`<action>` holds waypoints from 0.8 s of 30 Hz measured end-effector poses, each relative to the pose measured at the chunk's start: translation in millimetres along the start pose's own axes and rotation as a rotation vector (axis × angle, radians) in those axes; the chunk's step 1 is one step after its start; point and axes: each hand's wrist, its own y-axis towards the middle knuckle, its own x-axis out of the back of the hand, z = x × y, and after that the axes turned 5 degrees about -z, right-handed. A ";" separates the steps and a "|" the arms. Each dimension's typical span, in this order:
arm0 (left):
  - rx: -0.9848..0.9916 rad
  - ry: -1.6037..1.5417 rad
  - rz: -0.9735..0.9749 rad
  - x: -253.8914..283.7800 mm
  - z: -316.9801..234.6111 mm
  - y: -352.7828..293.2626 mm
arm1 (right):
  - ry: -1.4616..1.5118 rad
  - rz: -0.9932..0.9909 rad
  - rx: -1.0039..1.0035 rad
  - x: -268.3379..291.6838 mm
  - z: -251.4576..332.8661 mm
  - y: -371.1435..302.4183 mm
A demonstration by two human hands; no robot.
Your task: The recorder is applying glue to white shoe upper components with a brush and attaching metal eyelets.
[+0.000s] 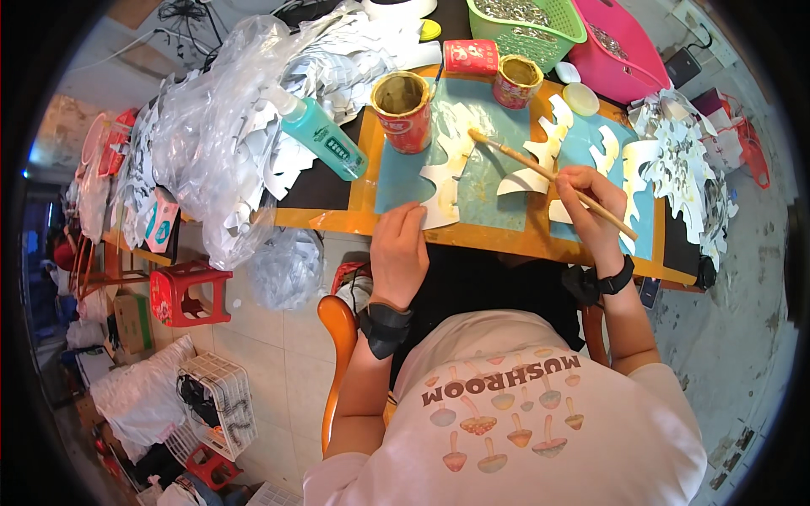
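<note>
My right hand (pixel 595 207) is closed around a long wooden-handled brush (pixel 519 156). The brush's tip rests by the upper part of a white, jagged cut-out piece (pixel 443 185), which has yellowish smears. At the near left corner of that piece, my left hand (pixel 399 253) holds it with fingers pressed together; the thumb's grip is partly hidden. The piece lies on a blue sheet (pixel 396 185) on the table. Behind it stands an open red can (pixel 403 114) with a yellowish coated rim. More smeared cut-outs, such as a white curved piece (pixel 540 156), lie right of the brush.
A smaller red can (pixel 516 83) and a red cylinder (pixel 470 56) stand farther back. Green (pixel 536 34) and pink baskets (pixel 620 51) hold small metal parts. On the left are a teal bottle (pixel 325 139), clear plastic bags (pixel 211 126) and heaped white cut-outs. A red stool (pixel 190 293) stands below.
</note>
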 end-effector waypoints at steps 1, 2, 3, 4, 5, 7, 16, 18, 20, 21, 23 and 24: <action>0.000 0.000 -0.001 0.1 0.0 0.2 | 0.030 0.011 0.005 0.3 -1.1 -0.1; -0.001 0.001 0.000 0.1 -0.2 -0.2 | 0.061 0.022 0.009 0.2 -0.9 0.0; -0.001 0.002 0.000 0.2 -0.2 -0.5 | 0.034 0.006 0.019 -1.2 0.0 0.6; 0.000 0.004 0.000 0.3 0.2 -0.8 | 0.007 -0.011 0.029 -3.6 1.9 1.9; 0.002 0.003 -0.001 0.0 0.6 -1.0 | -0.022 -0.027 0.039 -4.5 3.6 3.0; 0.004 0.001 -0.002 -0.5 0.5 -1.0 | 0.033 0.049 0.019 -1.4 3.4 2.1; 0.000 0.008 -0.002 0.0 0.1 -0.8 | 0.024 0.086 0.020 2.2 6.1 2.6; -0.001 0.005 0.000 -0.1 0.0 -0.6 | -0.002 0.061 0.041 0.6 7.5 4.3; -0.003 0.007 -0.003 -0.9 0.8 -1.4 | -0.060 0.036 0.065 -3.7 9.4 7.6; -0.005 0.009 -0.005 -1.0 1.2 -1.7 | -0.080 0.033 0.083 -4.0 7.9 9.2; -0.004 0.006 -0.005 -1.0 1.0 -1.5 | -0.120 0.028 0.118 -4.1 4.6 12.1; -0.004 0.004 -0.004 -1.0 0.9 -1.3 | -0.116 0.031 0.123 -4.1 4.6 13.3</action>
